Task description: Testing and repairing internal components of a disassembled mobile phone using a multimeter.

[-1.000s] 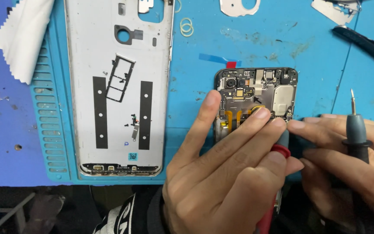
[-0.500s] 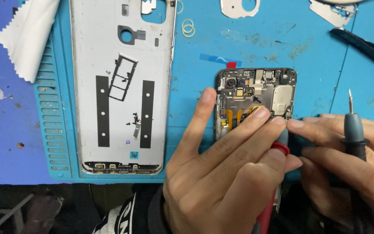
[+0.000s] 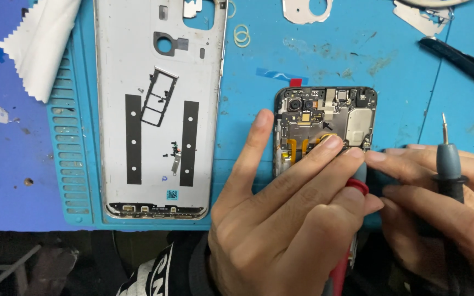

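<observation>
An opened phone lies on the blue mat with its circuit board and cameras exposed. My left hand covers the phone's lower half, fingertips resting on the board by an orange flex cable. It is wrapped around a red-handled tool whose grey tip points at the phone's right edge. My right hand touches that tool's tip with its fingertips and also holds a grey screwdriver, its thin bit pointing up. The phone's lower part is hidden.
The phone's silver back cover lies inside-up on the teal mat, with a card tray and tiny screws on it. A white cloth is at top left, black tweezers at top right, and metal brackets along the top edge.
The view has drifted slightly. Both hands keep the same grip and place on the phone.
</observation>
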